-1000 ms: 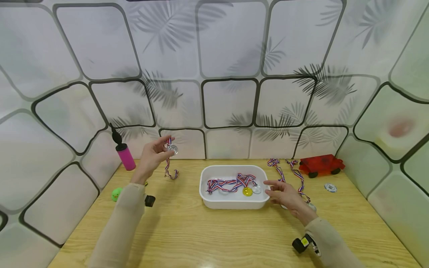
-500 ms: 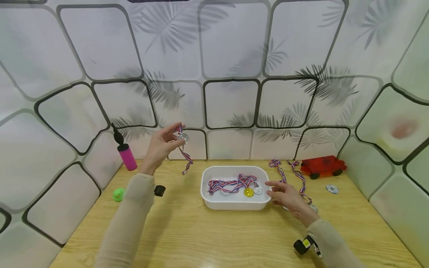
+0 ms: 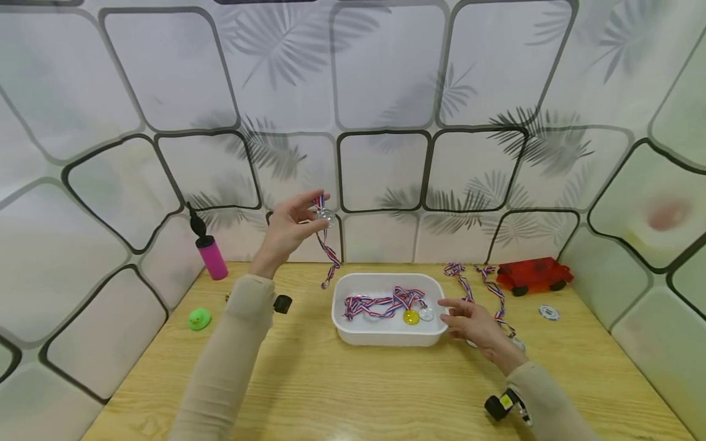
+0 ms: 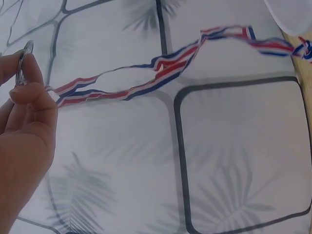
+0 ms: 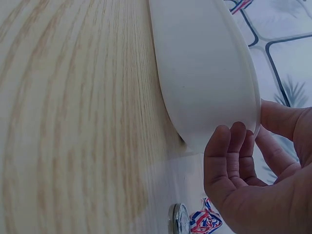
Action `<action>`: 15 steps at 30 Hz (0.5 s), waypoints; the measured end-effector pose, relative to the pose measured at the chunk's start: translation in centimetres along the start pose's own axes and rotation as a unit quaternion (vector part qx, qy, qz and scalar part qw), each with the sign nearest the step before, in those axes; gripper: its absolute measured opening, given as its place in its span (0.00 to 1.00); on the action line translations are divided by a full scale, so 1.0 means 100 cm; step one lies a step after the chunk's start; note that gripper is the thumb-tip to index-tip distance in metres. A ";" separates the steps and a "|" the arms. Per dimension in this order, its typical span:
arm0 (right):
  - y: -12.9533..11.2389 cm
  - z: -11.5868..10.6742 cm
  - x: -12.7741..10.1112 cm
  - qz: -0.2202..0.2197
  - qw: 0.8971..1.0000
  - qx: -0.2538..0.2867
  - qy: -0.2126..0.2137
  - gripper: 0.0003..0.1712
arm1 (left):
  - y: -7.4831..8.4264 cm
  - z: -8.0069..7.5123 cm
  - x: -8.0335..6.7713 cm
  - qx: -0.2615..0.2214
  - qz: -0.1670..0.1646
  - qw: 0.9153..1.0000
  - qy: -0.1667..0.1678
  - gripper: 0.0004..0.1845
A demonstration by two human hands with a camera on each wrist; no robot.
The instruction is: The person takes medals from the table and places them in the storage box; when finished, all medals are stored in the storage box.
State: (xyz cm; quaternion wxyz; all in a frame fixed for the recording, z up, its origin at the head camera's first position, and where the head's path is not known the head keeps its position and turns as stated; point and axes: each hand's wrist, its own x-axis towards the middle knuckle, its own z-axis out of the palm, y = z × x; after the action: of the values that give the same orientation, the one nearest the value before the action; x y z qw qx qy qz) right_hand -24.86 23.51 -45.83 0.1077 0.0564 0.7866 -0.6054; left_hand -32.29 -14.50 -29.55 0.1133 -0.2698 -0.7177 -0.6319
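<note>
My left hand (image 3: pixel 287 231) holds up a silver medal (image 3: pixel 326 218), pinched between thumb and fingers. Its red, white and blue ribbon (image 3: pixel 331 256) dangles above the table, left of the white basin (image 3: pixel 386 338). The left wrist view catches the medal (image 4: pixel 21 66) edge-on with the ribbon (image 4: pixel 168 68) trailing away. At the basin's right end, my right hand (image 3: pixel 475 331) grips the rim; the right wrist view has curled fingers (image 5: pixel 217 158) against the outer wall. Inside the basin lie a gold medal (image 3: pixel 410 317), a silver medal (image 3: pixel 426 313) and tangled ribbons (image 3: pixel 366 304).
Silver medals with ribbons (image 3: pixel 496 300) lie right of the basin, partly behind my right hand. Beyond them are a red toy car (image 3: pixel 534 275) and a poker chip (image 3: pixel 548 312). A pink hand pump (image 3: pixel 212 257) and green rubber duck (image 3: pixel 199 318) stand at the left.
My left hand has lifted the silver medal higher and carried it right, towards the basin, its ribbon swinging along. My right hand stays at the basin's rim.
</note>
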 end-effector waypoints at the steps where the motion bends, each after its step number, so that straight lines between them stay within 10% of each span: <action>1: 0.000 0.000 0.000 0.000 1.000 0.001 0.000 0.27 | 0.001 0.002 0.001 -0.004 0.002 1.000 -0.003 0.33; 15: 0.001 -0.002 0.001 0.000 1.000 0.004 -0.005 0.28 | 0.021 0.029 0.002 -0.015 0.016 0.999 -0.049 0.31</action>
State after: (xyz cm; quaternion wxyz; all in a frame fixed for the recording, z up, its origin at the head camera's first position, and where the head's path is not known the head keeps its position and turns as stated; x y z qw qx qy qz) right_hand -24.95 23.71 -45.88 0.1116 0.0538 0.7838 -0.6085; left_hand -30.86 -11.55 -28.21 0.0841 -0.3136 -0.7087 -0.6264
